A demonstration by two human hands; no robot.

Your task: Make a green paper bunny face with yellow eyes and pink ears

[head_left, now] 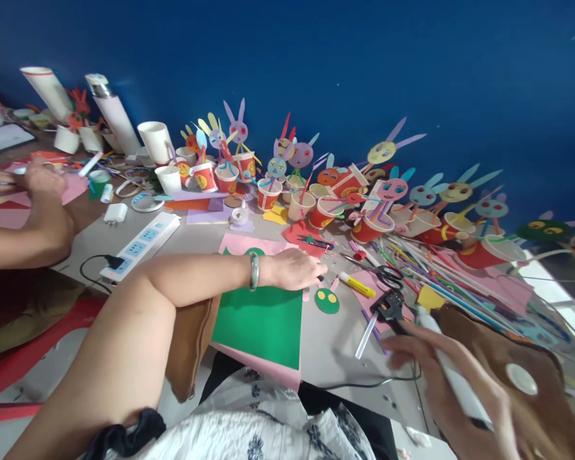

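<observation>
My left hand reaches across a green paper sheet, its fingers closed at a small black piece that is mostly hidden. Just beyond those fingertips is a green paper rabbit head with yellow eyes. My right hand, blurred, is wrapped around a thick white pen-shaped tube with a dark end. Near its fingertips lie a black glue gun with a clear glue stick and a yellow marker. Pink paper shows under the green sheet.
Paper rabbits on red-and-white cups line the blue wall. Scissors, pipe cleaners and a brown bag lie right. A power strip sits left, beyond which another person's hands work on paper.
</observation>
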